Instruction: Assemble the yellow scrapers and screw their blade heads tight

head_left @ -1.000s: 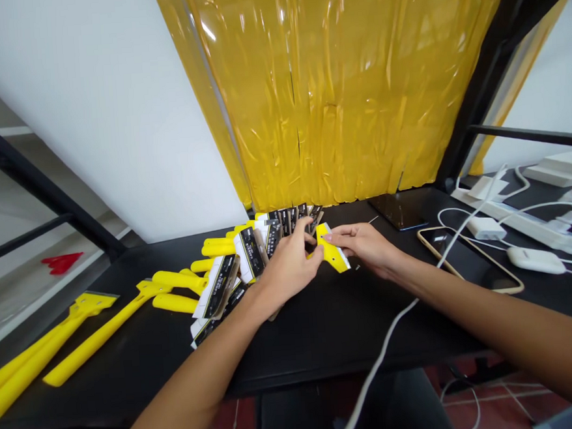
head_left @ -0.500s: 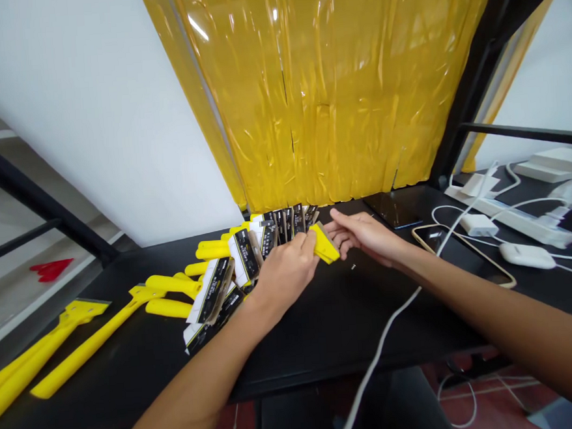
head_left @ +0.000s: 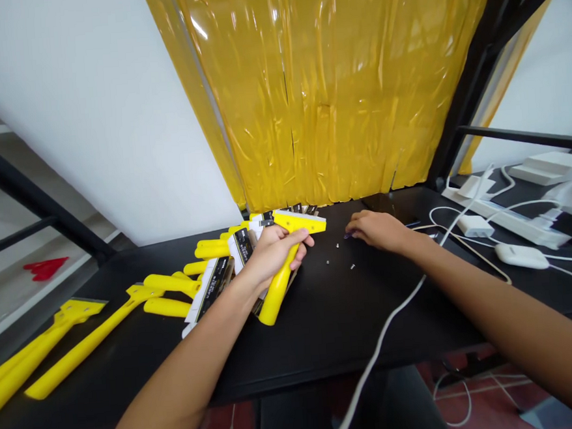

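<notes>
The left hand (head_left: 273, 251) was closed round a yellow scraper (head_left: 285, 273), its long axis running from the handle's end, toward the person, away and rightward to the head. The right hand (head_left: 376, 230), fingers curled low, contents indeterminable, was the nearer to small metal pieces (head_left: 352, 266) right of the scraper on the black table (head_left: 333, 329); printed packaging (head_left: 212, 285) lay leftward.

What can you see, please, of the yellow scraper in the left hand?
The yellow scraper looks like plastic, with a rounded handle, a wide flat head bearing small dark spots, and a pale strip along the far edge. The left hand grips it near the neck, with its head pointing forward and its handle slanting back over the black table.
</notes>
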The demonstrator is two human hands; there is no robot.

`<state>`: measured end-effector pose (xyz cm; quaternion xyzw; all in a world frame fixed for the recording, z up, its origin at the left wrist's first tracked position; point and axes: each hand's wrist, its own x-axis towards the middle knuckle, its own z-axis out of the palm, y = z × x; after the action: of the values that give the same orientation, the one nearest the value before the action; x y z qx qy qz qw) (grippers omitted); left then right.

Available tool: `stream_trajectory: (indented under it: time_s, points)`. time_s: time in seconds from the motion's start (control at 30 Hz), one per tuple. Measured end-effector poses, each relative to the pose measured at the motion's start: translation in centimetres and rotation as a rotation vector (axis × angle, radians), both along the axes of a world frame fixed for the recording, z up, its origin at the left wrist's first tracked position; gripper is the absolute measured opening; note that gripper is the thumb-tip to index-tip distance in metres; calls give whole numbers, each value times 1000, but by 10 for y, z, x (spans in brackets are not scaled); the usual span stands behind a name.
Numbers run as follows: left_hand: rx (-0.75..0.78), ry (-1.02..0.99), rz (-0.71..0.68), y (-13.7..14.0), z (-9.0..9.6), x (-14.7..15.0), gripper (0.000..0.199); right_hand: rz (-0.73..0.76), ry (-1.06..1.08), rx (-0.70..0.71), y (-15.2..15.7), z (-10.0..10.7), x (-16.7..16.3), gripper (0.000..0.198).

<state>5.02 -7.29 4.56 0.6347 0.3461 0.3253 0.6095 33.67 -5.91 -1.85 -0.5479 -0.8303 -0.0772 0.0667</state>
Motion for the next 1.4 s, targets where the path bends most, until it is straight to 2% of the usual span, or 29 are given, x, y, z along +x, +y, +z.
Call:
stream_trajectory:
  time_s: [0.1, 0.2, 0.27, 0.33, 0.4, 0.57, 0.77, 0.83, 0.93, 1.07, 1.27, 1.33, 1.4]
  points:
    - [-91, -101, -45, 1, 1, -2, 22, -8, 76, 76, -3, 7, -7, 21]
    - [-122, -164, -53, 3, 0, -3, 22, -49, 292, 220, -10, 20, -15, 22]
    - [-129, -172, -50, 5, -1, -4, 22, -47, 418, 269, -15, 28, -20, 23]
    - [-129, -165, -55, 6, -2, -5, 24, -22, 428, 250, -18, 31, -23, 24]
    - [-123, -155, -64, 6, -2, -5, 25, -8, 339, 189, -19, 29, -25, 24]
    - [-141, -143, -100, 4, 0, -6, 27, -59, 148, 14, -11, 11, -23, 19]
    - [-157, -141, -123, 2, 2, -6, 28, -90, 91, -38, -7, 2, -17, 21]
    - [-161, -130, -120, 2, 2, -6, 28, -98, 117, 12, -9, 4, -19, 26]
    - [-166, -120, -102, 3, 0, -5, 28, 15, 211, 70, -11, 7, -23, 33]
    - [-169, -115, -85, 6, -4, -4, 28, 163, 190, -8, -10, 4, -27, 29]
    - [-169, -103, -98, 9, -6, -4, 29, 164, 236, -20, -8, -2, -33, 23]
    - [-168, -111, -93, 9, -6, -4, 28, 172, 333, -16, -9, -1, -36, 20]
    - [-168, -122, -76, 8, -5, -3, 28, 158, 516, -24, -11, 2, -41, 16]
